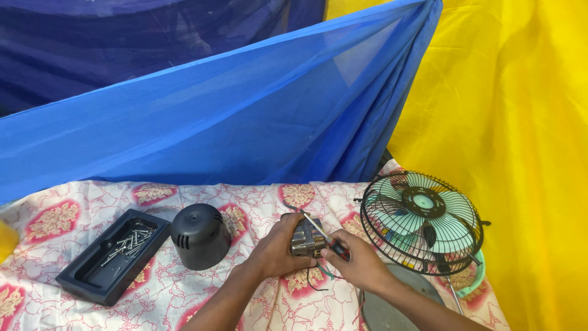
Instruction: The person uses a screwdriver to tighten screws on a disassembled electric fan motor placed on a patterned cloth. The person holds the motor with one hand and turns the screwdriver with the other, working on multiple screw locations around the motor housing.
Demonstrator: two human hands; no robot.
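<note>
A small metal fan motor [307,239], grey with a copper-coloured winding, is held upright above the patterned cloth, thin wires hanging beneath it. A screwdriver [323,234] with a slim silver shaft and dark handle is laid slantwise against the motor's top.

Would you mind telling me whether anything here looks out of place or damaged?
Nothing looks damaged or spilled. The fan lies tilted with its motor out, held by the left hand; the right hand holds a screwdriver to it. The cover stands apart, and the screws sit in the tray.
</note>
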